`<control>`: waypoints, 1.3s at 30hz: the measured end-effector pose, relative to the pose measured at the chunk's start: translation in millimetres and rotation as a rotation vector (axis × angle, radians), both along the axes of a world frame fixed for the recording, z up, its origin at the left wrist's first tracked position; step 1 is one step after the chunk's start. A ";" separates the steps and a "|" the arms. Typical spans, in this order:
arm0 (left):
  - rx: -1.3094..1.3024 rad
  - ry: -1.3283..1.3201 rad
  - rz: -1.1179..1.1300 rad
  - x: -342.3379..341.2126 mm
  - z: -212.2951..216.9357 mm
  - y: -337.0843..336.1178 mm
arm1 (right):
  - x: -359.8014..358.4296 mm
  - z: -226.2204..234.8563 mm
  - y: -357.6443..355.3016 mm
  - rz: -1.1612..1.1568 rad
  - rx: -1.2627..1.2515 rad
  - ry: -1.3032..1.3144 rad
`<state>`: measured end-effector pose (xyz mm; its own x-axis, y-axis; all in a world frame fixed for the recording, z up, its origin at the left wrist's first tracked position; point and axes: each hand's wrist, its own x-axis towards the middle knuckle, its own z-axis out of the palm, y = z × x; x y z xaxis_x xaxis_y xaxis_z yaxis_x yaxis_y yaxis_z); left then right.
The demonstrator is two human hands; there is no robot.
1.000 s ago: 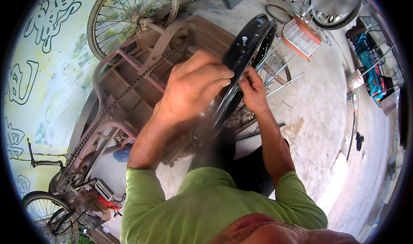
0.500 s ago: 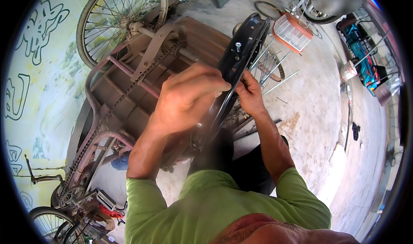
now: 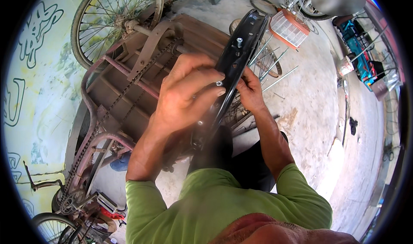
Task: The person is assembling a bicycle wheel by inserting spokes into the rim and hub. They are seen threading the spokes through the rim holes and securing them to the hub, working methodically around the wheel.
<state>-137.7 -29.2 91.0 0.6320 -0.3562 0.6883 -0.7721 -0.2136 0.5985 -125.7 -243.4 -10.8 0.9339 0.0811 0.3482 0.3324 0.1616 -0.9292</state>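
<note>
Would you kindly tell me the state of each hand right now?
Left hand: open, fingertips parted around a silver fitting at the rim.
Right hand: right of the rim, fingertips partly hidden; grip cannot be told.

Rusty brown cart (image 3: 195, 34) with pinkish tubing takes up a ton of room, big spoked wheel (image 3: 130, 26) at its far end, right by a pale wall (image 3: 47, 93) covered in black scrawls. Some red stuff (image 3: 111, 214) lies lower left. Over right there's a 2-tone orange-and-white basket (image 3: 290, 29), a whitish bucket (image 3: 345, 66), something teal (image 3: 359, 39), and 1 black scrap (image 3: 353, 125) on the grubby floor (image 3: 309, 97).
</note>
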 end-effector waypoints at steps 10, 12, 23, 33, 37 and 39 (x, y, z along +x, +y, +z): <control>-0.127 0.058 -0.048 -1.9 -3.0 -4.2 | 0.8 -2.2 -0.4 -0.002 -0.014 -0.030; -0.124 0.038 -0.041 -1.2 -3.6 -4.6 | 1.0 -2.5 -0.7 0.003 -0.012 -0.029; -0.117 -0.014 -0.034 1.4 -5.8 -4.3 | 1.4 -4.3 -0.7 -0.038 -0.054 -0.042; -0.101 0.042 -0.066 1.6 -3.2 -2.8 | 1.9 -2.9 -1.7 0.009 -0.031 -0.039; -0.156 0.139 -0.121 -0.4 -2.9 -2.1 | 1.7 -3.8 -1.8 0.004 -0.003 -0.018; -0.146 0.119 -0.102 1.4 -5.7 -1.1 | 2.1 -3.9 -1.7 0.014 0.009 -0.004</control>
